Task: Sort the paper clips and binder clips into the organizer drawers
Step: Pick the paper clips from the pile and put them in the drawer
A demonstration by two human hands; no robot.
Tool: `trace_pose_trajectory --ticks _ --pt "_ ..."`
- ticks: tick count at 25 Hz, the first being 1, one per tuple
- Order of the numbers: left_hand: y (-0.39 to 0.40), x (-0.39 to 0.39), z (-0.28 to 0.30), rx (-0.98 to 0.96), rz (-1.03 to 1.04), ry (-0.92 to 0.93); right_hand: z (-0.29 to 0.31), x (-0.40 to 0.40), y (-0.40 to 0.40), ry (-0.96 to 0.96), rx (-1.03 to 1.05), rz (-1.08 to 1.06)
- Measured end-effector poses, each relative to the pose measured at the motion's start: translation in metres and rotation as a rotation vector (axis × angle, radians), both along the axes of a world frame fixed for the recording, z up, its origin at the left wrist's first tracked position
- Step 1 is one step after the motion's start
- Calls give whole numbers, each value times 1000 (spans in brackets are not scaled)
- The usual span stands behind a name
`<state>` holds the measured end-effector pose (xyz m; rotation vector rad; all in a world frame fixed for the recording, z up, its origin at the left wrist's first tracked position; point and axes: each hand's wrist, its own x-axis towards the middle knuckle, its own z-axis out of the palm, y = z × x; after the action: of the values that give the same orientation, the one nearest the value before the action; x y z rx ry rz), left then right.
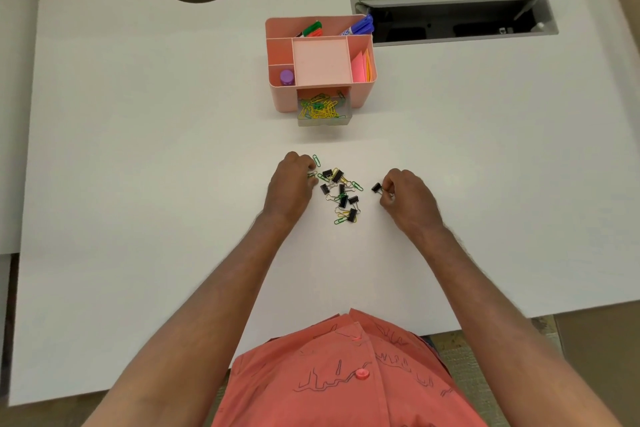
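Both forearms reached up from the bottom of the frame, palms down over the white counter (138, 184). The left hand (291, 180) sat curled at the left edge of the pile (341, 194) of black binder clips and green and yellow paper clips at centre frame, its fingers (311, 177) bunched together on a green paper clip (312, 174). The right hand (405, 194) hovered just right of the pile, fingers pinched on a single black binder clip (376, 187) by its wire handles. Above them, in the upper middle, stood the pink organizer (362, 94), its clear drawer (323, 120) pulled open toward the hands and already holding yellow and green paper clips. Markers (360, 26), sticky notes (360, 68) and a purple cap (287, 77) filled the top compartments.
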<state>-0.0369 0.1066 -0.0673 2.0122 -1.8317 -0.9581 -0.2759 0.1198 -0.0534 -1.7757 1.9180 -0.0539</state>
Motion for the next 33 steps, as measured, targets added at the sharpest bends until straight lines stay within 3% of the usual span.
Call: trace_pose_trajectory --ticks 8,13,19,23,25,30,33 --pt "2 3 1 29 -13 -89 -5 -11 11 -91 -54 -74" --pt "7 3 5 -14 -56 -99 -3 -13 15 -16 -51 -112" --pt "24 4 4 -64 5 54 -4 -7 11 62 66 -128" --pt "51 -3 6 -92 -54 113 -8 -3 16 75 39 -78" --pt "70 -12 7 -78 -108 152 -9 -3 19 -20 12 -93" --pt "88 -28 2 -53 -165 108 -3 16 19 -482 46 -235" --pt "84 -32 0 -49 -172 33 1 33 16 -569 34 -165"
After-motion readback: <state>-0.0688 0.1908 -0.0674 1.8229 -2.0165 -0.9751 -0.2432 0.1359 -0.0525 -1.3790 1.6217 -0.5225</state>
